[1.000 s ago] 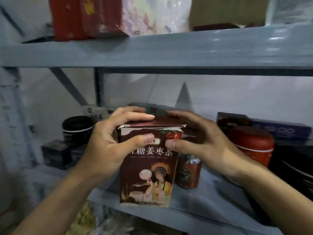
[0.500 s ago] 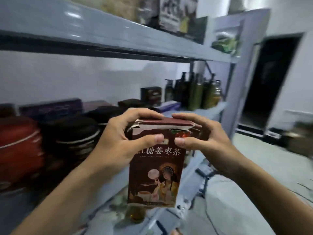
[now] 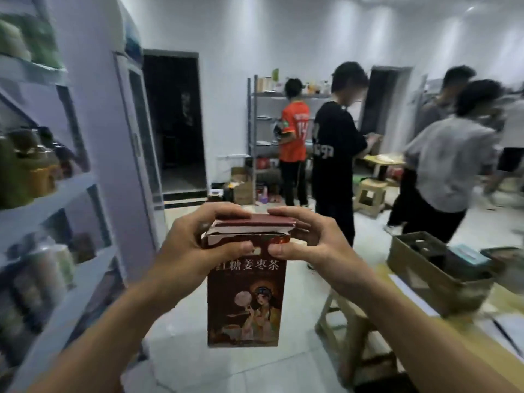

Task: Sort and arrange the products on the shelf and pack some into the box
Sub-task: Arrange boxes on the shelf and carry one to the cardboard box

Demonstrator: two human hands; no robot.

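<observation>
A tall dark-red tea carton [image 3: 246, 296] with Chinese lettering and a drawn figure hangs upright in front of me, over the floor. My left hand [image 3: 187, 248] grips its top left, thumb on the front and fingers over the lid flap. My right hand [image 3: 312, 242] grips the top right the same way. The lid flap sits slightly raised. The grey shelf [image 3: 56, 194] with bottles and jars runs along the left edge. An open cardboard box [image 3: 436, 282] with dark items inside stands on a wooden table at the right.
A wooden table [image 3: 397, 336] stands low right beside the carton. Several people [image 3: 334, 154] stand in the middle and right of the room by another shelf [image 3: 263, 123], stools and boxes on the floor. A dark doorway [image 3: 175, 123] lies behind.
My view has swung right, away from the shelf and into the room. Both hands keep the same hold on the carton's top, and the cardboard box has come into sight.
</observation>
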